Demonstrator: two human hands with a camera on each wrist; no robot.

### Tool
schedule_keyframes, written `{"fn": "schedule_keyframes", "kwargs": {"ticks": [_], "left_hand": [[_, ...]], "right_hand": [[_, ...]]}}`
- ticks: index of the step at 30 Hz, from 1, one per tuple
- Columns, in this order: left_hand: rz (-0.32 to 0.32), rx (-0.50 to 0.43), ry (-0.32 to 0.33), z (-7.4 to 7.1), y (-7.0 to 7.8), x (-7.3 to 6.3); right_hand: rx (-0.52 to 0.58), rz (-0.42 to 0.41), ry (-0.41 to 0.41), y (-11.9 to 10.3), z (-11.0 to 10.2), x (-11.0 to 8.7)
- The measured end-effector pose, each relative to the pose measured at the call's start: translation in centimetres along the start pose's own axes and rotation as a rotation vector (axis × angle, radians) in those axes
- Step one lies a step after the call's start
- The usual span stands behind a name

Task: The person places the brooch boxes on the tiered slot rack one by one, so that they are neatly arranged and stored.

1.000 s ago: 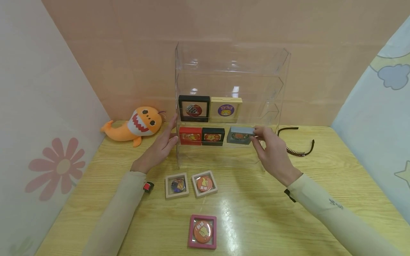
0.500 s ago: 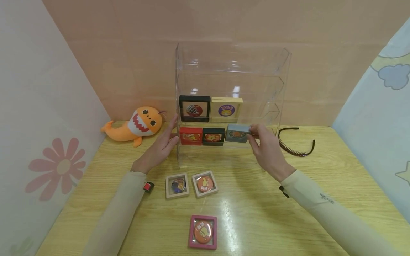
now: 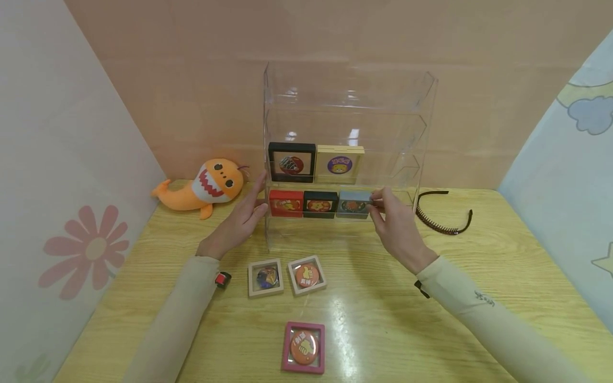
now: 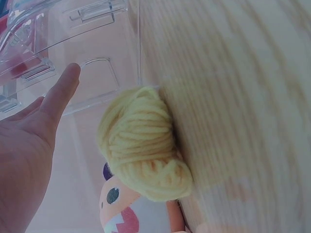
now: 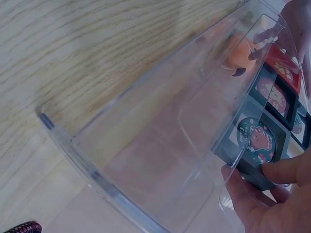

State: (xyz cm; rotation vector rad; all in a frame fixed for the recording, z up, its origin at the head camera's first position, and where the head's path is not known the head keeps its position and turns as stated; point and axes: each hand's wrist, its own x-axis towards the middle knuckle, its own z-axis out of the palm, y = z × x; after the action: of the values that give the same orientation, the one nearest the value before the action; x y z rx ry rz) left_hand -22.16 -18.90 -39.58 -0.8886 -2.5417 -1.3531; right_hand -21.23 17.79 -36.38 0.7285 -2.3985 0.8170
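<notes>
My right hand (image 3: 396,229) pinches the right edge of a grey-blue display frame (image 3: 354,196) with a round badge inside. That frame stands in the lower tier of a clear acrylic rack (image 3: 345,110), right beside a small black frame (image 3: 321,195) and a red frame (image 3: 286,194). In the right wrist view, thumb and fingers hold the corner of the grey-blue frame (image 5: 283,138). My left hand (image 3: 234,226) rests with extended fingers at the rack's left side panel. One tier up stand a larger black frame (image 3: 292,147) and a cream frame (image 3: 340,149).
Two beige frames (image 3: 251,279) and a pink frame (image 3: 286,346) lie on the wooden table. An orange shark plush (image 3: 217,183) sits left of the rack, a yellow yarn ball (image 4: 138,141) near it. A dark toothed headband (image 3: 445,230) lies to the right.
The right hand has moved left with the grey-blue frame. That frame, tilted and apart before, now stands level in line against the small black one. The left hand has stayed put.
</notes>
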Motion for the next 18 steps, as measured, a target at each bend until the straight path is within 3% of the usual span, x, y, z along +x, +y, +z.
{"fn": "schedule_keyframes", "kwargs": {"ticks": [18], "left_hand": [[-0.004,0.0,0.0,0.01,-0.16,-0.02]], "right_hand": [[-0.01,-0.013,0.008,-0.3,-0.48,-0.27]]}}
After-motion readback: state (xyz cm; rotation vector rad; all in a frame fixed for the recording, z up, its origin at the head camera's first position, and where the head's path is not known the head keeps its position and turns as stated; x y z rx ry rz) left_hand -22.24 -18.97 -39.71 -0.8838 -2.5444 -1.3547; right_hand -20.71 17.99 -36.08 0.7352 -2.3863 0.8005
